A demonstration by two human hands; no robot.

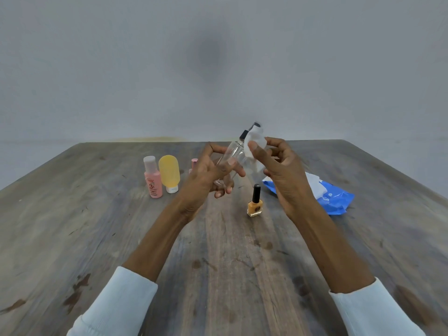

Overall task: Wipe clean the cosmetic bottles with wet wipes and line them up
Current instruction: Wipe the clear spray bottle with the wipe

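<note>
My left hand (pixel 213 173) grips a clear bottle (pixel 232 154) with a black top, held tilted above the table. My right hand (pixel 276 170) presses a white wet wipe (pixel 254 140) against the bottle's upper part near its cap. A pink bottle (pixel 152 178) and a yellow tube (pixel 169 174) stand side by side at the back left. A small pink item (pixel 194 163) stands just behind my left hand, mostly hidden. An orange nail polish bottle (pixel 255 204) with a black cap stands below my hands.
A blue wet wipe pack (pixel 337 198) lies on the right with a white wipe sticking out of it. The wooden table (pixel 121 238) runs to a far edge against a grey wall.
</note>
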